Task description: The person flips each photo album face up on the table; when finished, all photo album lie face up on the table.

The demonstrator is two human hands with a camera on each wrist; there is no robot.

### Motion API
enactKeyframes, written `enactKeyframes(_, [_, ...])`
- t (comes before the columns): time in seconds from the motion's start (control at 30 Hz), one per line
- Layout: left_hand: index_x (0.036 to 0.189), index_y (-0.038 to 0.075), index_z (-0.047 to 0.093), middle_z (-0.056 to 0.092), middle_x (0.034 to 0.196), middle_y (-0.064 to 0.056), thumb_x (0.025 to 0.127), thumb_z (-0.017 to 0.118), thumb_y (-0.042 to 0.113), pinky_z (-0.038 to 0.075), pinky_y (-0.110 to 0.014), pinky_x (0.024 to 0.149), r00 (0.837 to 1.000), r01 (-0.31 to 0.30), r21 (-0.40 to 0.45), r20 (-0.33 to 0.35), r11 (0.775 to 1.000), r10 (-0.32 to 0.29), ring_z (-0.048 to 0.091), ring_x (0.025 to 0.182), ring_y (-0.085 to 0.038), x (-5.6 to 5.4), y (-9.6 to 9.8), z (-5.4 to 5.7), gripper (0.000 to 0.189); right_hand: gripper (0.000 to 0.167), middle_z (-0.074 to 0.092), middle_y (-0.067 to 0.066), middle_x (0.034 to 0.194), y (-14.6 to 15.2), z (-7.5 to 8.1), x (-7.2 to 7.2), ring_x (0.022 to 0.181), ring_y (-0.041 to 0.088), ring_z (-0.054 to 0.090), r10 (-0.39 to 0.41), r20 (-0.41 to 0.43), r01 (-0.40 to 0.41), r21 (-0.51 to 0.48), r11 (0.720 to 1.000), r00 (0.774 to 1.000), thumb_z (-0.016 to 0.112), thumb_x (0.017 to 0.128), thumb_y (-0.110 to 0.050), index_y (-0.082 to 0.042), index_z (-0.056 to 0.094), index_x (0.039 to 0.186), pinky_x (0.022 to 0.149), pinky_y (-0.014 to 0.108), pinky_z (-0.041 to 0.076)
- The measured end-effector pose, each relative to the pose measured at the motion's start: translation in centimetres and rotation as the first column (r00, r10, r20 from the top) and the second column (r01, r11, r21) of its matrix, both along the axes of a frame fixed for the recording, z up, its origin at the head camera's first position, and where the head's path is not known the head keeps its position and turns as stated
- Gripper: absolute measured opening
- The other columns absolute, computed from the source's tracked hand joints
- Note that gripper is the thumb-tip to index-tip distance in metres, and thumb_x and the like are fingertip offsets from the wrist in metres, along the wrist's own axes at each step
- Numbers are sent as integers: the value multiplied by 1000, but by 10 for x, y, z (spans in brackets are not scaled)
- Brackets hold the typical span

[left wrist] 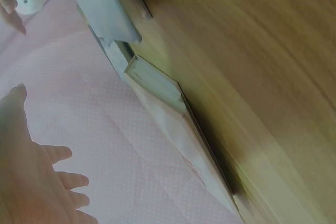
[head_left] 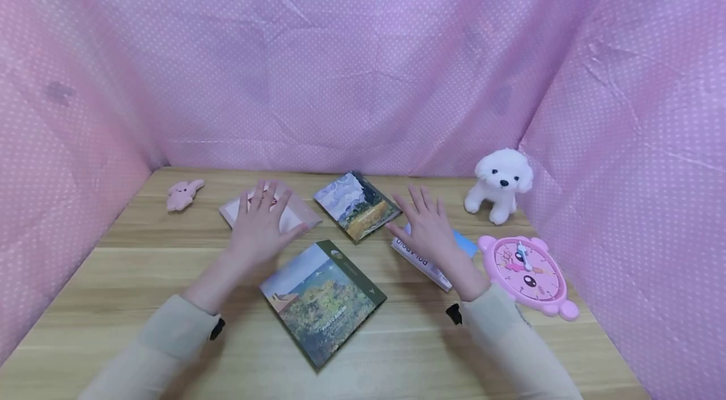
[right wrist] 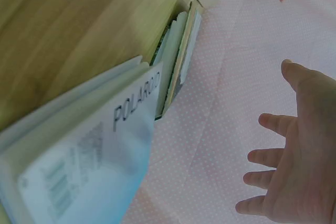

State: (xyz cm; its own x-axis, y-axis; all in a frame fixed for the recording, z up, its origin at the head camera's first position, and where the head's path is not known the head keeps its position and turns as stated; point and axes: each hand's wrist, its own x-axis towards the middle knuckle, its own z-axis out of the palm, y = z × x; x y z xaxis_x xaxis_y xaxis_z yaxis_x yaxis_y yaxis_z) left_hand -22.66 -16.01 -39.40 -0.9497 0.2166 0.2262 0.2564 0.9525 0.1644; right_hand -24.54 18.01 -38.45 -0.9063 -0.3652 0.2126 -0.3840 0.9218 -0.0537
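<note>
My left hand (head_left: 259, 227), fingers spread, hovers over a pale pink book (head_left: 303, 214) with a red mark on its cover. Straight fingers also show on my right hand (head_left: 428, 227), held above a blue and white album (right wrist: 100, 145) lettered "POLAROID". Both wrist views show a gap between each hand and the albums on the table. Between the hands, toward the back, lies an album with a painted landscape cover (head_left: 357, 206). A larger green photo album (head_left: 324, 302) lies at an angle nearer to me. Part of the POLAROID cover is hidden by my right hand in the head view.
A small pink plush toy (head_left: 183, 195) lies at the back left of the wooden table (head_left: 113, 299). At the right sit a white plush dog (head_left: 500, 186) and a pink clock (head_left: 530, 274). Pink dotted cloth (head_left: 340, 60) hangs behind and on both sides.
</note>
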Motion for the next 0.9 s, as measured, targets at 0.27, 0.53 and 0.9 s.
enactKeyframes(0.27, [151, 9, 20, 5, 156, -22, 87, 35, 72, -9, -58, 113, 1000, 2, 3, 14, 1000, -2, -10, 144, -34, -13, -9, 5, 90, 71, 7, 12, 158, -13, 14, -11, 145, 32, 2, 34, -14, -34, 0, 999, 999, 43, 91, -61, -21, 30, 149, 113, 62, 7])
enactKeyframes(0.53, [150, 8, 23, 10, 155, -25, 88, 41, 69, -4, -62, 112, 1000, 25, 3, 19, 1000, -25, -2, 143, -42, -32, -23, 9, 89, 73, 14, 14, 157, -40, 30, -29, 144, 36, 9, 105, 3, -105, 32, 994, 994, 39, 91, -65, -25, 24, 151, 116, 56, 5])
enactKeyframes(0.9, [150, 5, 19, 14, 153, -28, 89, 47, 63, -5, -59, 113, 999, 23, 46, 36, 999, -24, 0, 142, -43, -52, -43, -1, 89, 73, 12, 11, 158, -81, 32, -50, 145, 32, 6, 205, 48, -207, 51, 977, 978, 43, 91, -62, -25, 22, 151, 116, 54, 12])
